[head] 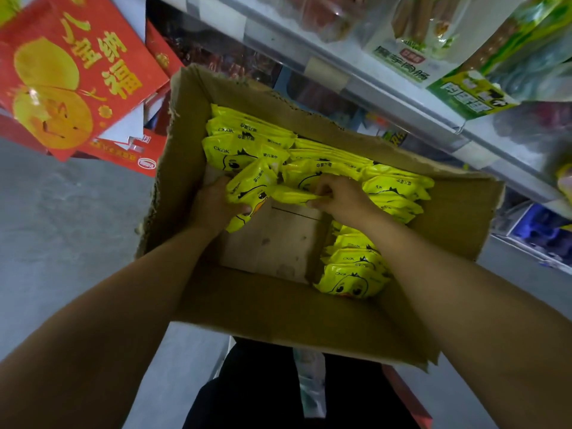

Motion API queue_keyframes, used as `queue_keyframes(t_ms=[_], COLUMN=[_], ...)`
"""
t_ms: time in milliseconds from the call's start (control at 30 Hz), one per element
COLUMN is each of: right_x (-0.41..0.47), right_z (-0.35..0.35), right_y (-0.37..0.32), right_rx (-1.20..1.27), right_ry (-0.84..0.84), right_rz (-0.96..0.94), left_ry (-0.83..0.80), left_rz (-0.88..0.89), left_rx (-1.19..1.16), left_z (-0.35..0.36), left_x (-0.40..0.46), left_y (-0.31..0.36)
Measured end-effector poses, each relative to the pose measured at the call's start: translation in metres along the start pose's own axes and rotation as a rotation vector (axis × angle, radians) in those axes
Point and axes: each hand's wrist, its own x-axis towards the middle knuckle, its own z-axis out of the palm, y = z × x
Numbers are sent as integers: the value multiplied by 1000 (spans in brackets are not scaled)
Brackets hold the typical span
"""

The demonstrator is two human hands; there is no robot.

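Observation:
An open cardboard box (pixel 309 320) sits in front of me, partly filled with several yellow duck-print packets (pixel 244 144). My left hand (pixel 213 205) grips one yellow packet (pixel 250 193) tilted up near the box's left wall. My right hand (pixel 343 196) pinches the edge of another yellow packet (pixel 291 195) lying flat beside it. More packets are stacked along the back and in a pile at the right front (pixel 353 274). The bare cardboard bottom (pixel 278 243) shows in the middle.
Red gift boxes (pixel 71 75) lean at the upper left. A shop shelf (pixel 418 106) with green and white sausage packs (pixel 411 44) runs along the upper right. Grey floor (pixel 62 227) lies to the left. My dark trousers show below the box.

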Motion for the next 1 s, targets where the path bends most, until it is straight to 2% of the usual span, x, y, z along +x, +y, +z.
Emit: queue_keyframes(t_ms=[100,233,433,633,833,1000], right_x=[-14,-37,-81,-160,-284,-397], right_z=[-11,-26,-50,-104,-163,-204], right_y=[3,3,9,47,124,202], right_rx=[233,342,330,462,698,929], right_ry=[7,22,117,214,466,645], right_rz=[-7,3,-47,-64,-112,-136], left_ry=[-17,-36,-60,-80,-44,-107], left_rz=[-85,-141,-22,155,334,490], left_rx=[-164,-265,-467,-405,-296,-237], left_z=[1,-2,-13,1,50,115], left_x=[-12,-33,-80,-150,-243,-324], left_y=[-3,5,55,131,231,323])
